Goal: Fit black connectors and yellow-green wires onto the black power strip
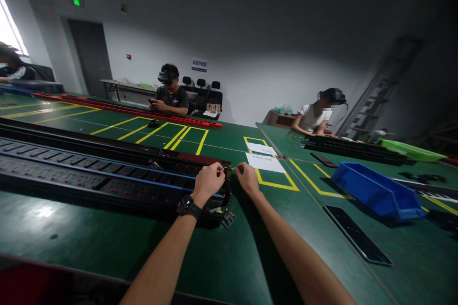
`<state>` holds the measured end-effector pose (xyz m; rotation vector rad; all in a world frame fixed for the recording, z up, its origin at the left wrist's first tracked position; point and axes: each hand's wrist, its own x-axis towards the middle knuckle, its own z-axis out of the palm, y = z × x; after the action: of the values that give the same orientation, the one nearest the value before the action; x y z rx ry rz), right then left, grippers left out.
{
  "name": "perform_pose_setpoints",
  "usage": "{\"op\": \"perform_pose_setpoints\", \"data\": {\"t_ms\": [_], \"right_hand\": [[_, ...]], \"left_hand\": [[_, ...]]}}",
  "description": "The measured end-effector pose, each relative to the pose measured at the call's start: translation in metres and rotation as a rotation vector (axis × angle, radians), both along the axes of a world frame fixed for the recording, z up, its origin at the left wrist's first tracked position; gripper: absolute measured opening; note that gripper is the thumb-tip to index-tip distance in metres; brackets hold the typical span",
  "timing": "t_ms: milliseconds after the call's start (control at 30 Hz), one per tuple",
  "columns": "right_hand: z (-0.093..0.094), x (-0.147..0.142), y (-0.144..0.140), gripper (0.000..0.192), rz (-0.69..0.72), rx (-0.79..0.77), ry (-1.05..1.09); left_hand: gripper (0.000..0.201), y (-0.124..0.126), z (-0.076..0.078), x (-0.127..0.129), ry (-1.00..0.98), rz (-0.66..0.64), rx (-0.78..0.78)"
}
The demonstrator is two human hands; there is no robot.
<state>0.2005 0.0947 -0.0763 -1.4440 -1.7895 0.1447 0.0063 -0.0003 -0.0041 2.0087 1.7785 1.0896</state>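
Left hand (208,180) fisted at power strip (107,178) end, right hand (246,177) pinching thin yellow wire (232,168) between 2 fingers.

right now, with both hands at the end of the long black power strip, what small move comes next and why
Probably draw the thin yellow wire gently rightward with the right hand. The left hand already steadies the long black power strip at its open end, and the wire spans the gap between the hands.
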Motion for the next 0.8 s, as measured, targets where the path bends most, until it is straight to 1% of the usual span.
{"op": "perform_pose_setpoints", "data": {"t_ms": [100, 200, 233, 300, 367, 400, 500, 567, 633, 733, 800], "right_hand": [[0.002, 0.003, 0.004, 0.017, 0.052, -0.02, 0.004], [0.004, 0.014, 0.0, 0.022, 0.125, -0.02, 0.103], [0.005, 0.021, -0.002, 0.025, 0.115, 0.005, 0.137], [0.005, 0.036, -0.007, 0.031, 0.033, 0.083, 0.155], [0.005, 0.052, -0.013, 0.035, -0.05, 0.14, 0.093], [0.005, 0.058, -0.016, 0.035, -0.059, 0.144, 0.044], [0.007, 0.066, -0.023, 0.038, -0.027, 0.058, -0.155], [0.008, 0.063, -0.026, 0.045, -0.023, -0.039, -0.311], [0.009, 0.057, -0.028, 0.052, -0.047, -0.122, -0.437], [0.009, 0.051, -0.026, 0.065, -0.113, -0.195, -0.476], [0.009, 0.05, -0.022, 0.066, -0.171, -0.24, -0.451]], "left_hand": [[0.016, 0.0, 0.001, 0.0, 0.007, -0.003, 0.001], [0.015, -0.001, 0.003, -0.001, 0.008, -0.006, -0.005], [0.015, -0.002, 0.004, -0.001, 0.008, -0.005, -0.01], [0.014, -0.002, 0.005, -0.001, 0.011, -0.001, -0.02], [0.014, -0.001, 0.005, -0.001, 0.018, 0.004, -0.02], [0.014, -0.001, 0.005, -0.001, 0.021, 0.005, -0.02], [0.013, 0.0, 0.006, -0.001, 0.025, 0.007, -0.042], [0.012, 0.0, 0.007, 0.0, 0.023, 0.008, -0.067], [0.012, 0.0, 0.008, 0.0, 0.018, 0.01, -0.08], [0.011, 0.0, 0.009, 0.0, 0.019, 0.01, -0.079], [0.011, 0.0, 0.009, 0.0, 0.028, 0.007, -0.077]]}}
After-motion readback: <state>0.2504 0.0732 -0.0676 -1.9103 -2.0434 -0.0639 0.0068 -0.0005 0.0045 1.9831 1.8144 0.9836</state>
